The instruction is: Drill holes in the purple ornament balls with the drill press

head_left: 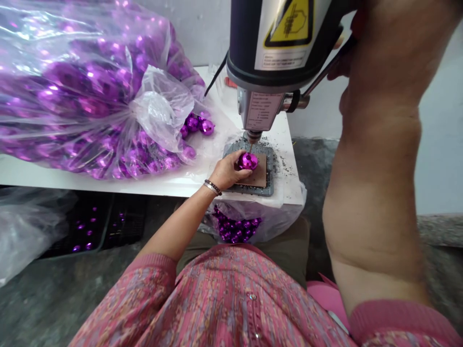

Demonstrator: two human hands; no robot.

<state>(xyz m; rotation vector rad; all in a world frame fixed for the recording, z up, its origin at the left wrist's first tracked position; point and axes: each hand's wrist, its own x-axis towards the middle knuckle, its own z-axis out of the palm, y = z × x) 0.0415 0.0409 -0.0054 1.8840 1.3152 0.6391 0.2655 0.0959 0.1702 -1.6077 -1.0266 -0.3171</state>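
Note:
My left hand (230,170) is closed around a shiny purple faceted ball (249,161), thumb and fingers on its left side. The ball rests over a brown board (261,174) on the grey base plate (270,185) of a drill press (258,108). A thin drill bit (251,147) points down at the top of the ball. My right arm reaches up past the machine, and my right hand (343,62) is at the press's lever (327,67), its fingers partly hidden and dark at the upper right.
A big clear bag of purple balls (90,96) fills the table's left side, with loose balls (198,125) by its mouth. Dark shavings lie around the base. Another bag of balls (237,226) hangs at the table's front edge. A dark crate (87,231) stands lower left.

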